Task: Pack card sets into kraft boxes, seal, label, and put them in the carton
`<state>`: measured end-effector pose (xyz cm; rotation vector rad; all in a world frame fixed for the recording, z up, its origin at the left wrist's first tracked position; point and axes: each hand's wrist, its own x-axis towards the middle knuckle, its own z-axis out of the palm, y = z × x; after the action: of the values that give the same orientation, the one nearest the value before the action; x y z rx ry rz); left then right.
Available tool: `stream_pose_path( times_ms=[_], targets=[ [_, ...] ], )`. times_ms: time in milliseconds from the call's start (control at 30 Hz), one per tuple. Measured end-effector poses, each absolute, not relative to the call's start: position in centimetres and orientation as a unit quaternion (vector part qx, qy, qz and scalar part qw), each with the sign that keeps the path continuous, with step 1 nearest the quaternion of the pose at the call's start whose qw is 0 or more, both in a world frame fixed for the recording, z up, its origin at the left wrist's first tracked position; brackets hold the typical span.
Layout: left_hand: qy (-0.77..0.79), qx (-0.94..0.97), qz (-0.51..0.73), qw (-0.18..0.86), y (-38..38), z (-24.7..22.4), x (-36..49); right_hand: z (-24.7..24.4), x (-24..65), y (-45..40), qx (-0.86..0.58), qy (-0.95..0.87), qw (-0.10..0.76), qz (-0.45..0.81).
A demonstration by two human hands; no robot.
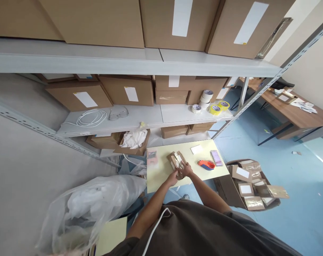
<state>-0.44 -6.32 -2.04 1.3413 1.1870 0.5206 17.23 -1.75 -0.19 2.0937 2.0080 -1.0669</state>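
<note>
On the pale yellow table (158, 179) lies a small open cardboard box (172, 160) with whitish and clear material inside. My left hand (172, 178) is closed on the near left edge of the box. Over its near right side is my right hand (186, 169), fingers reaching onto the contents; whether they pinch anything is too small to tell. Right of the box sits a red and blue tape dispenser (206, 165), beside a blurred purple item (216, 158). A white card (196, 149) lies farther back.
Shelving (140, 121) with cartons, tape rolls (206, 96), coiled white cable (90, 118) and glasses stands ahead. A large carton (228, 188) full of small packages is at the right on the floor. A plastic bag (97, 202) bulges at the left.
</note>
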Motion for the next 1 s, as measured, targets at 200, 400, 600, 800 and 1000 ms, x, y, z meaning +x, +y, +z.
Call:
stream_pose_path(
  times_ms=[200, 400, 600, 800, 1000],
  targets=[
    [0.484, 0.501, 0.246, 0.674, -7.8, -3.4, -1.8, 1.6, 16.4, -0.1, 0.659, 0.67, 0.052, -0.338],
    [0.584, 0.462, 0.261, 0.614, -10.1, -4.7, -4.9, 2.2, 12.5, -0.4, 0.611, 0.742, 0.108, -0.253],
    [0.646, 0.445, 0.275, 0.557, -9.4, -3.4, -8.9, 2.3, 12.2, 0.1, 0.639, 0.735, 0.142, -0.176],
    [0.654, 0.522, 0.241, 0.492, -7.8, 0.0, -8.4, 3.1, 15.1, 3.1, 0.634, 0.723, 0.191, -0.196],
    [0.585, 0.657, 0.211, 0.425, -5.7, 2.4, -1.6, 2.0, 18.0, 2.1, 0.595, 0.758, 0.144, -0.225]
  ],
)
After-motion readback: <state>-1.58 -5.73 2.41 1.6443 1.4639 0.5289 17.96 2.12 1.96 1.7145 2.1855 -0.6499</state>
